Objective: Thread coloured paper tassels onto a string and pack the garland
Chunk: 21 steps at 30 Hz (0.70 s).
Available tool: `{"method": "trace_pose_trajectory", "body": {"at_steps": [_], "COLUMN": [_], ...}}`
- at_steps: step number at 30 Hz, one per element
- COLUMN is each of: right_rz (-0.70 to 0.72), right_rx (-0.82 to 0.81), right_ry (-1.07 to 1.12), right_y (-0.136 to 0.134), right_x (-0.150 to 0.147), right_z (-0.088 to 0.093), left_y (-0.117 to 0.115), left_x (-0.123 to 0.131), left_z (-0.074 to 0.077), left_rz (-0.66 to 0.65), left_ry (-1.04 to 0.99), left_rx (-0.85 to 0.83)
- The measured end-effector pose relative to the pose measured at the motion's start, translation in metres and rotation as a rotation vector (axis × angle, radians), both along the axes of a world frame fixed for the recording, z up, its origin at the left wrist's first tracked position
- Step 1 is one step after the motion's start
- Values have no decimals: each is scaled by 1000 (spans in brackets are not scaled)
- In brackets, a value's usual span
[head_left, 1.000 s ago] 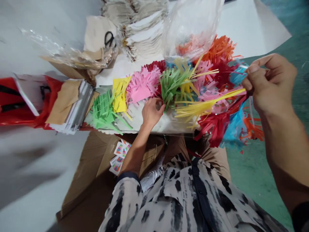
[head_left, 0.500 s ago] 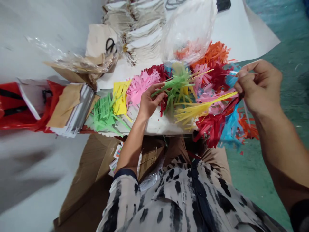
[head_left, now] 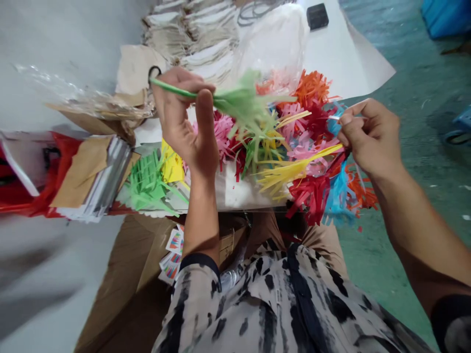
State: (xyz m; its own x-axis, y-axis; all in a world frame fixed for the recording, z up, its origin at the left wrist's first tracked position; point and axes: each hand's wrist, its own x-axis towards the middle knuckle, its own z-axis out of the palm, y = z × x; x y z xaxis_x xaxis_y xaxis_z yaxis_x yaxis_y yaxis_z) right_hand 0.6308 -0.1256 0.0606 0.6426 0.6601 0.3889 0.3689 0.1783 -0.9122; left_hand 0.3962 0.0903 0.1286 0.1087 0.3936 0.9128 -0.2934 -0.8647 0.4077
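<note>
A light green paper tassel point(head_left: 243, 100), its fringe pointing right, is pinched between the thumb and fingers of my left hand point(head_left: 184, 110), lifted above the table. My right hand point(head_left: 370, 137) is closed around a white string with tassels on it. From its fingertips a yellow tassel point(head_left: 294, 169) spreads leftward. Below hang a red tassel point(head_left: 311, 196) and a blue tassel point(head_left: 340, 193), partly past the table's front edge. Pink, orange and more green tassels lie heaped between both hands. Flat green fringed paper point(head_left: 149, 179) and yellow fringed paper point(head_left: 172, 164) lie left.
A clear plastic bag point(head_left: 274, 49) sits behind the heap. Stacked off-white bundles point(head_left: 211, 37) stand at the back, near a black box-shaped object point(head_left: 317, 16). Envelopes and papers point(head_left: 90, 176) lie left beside a red bag point(head_left: 61, 171). An open cardboard box point(head_left: 125, 274) is below the table.
My left hand has risen from the heap, moving up and left with the light green tassel in its fingers. My right hand still holds the string; the whole view has shifted slightly.
</note>
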Motion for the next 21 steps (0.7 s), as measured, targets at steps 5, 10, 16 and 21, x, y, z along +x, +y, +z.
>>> {"method": "trace_pose_trajectory", "body": {"at_steps": [5, 10, 16, 21], "right_rz": [49, 38, 219, 188], "right_rx": [-46, -108, -251, -221], "right_ry": [14, -146, -196, -213], "right_y": [-3, 1, 3, 6], "right_x": [-6, -15, -21, -23], "right_z": [5, -1, -7, -6], "left_y": [-48, -70, -82, -87], "left_x": [9, 37, 59, 60], "left_z": [-31, -87, -103, -105], "left_rz": [-446, -597, -645, -662], "left_ry": [426, 668, 644, 624], "left_rx": [-205, -384, -629, -631]}}
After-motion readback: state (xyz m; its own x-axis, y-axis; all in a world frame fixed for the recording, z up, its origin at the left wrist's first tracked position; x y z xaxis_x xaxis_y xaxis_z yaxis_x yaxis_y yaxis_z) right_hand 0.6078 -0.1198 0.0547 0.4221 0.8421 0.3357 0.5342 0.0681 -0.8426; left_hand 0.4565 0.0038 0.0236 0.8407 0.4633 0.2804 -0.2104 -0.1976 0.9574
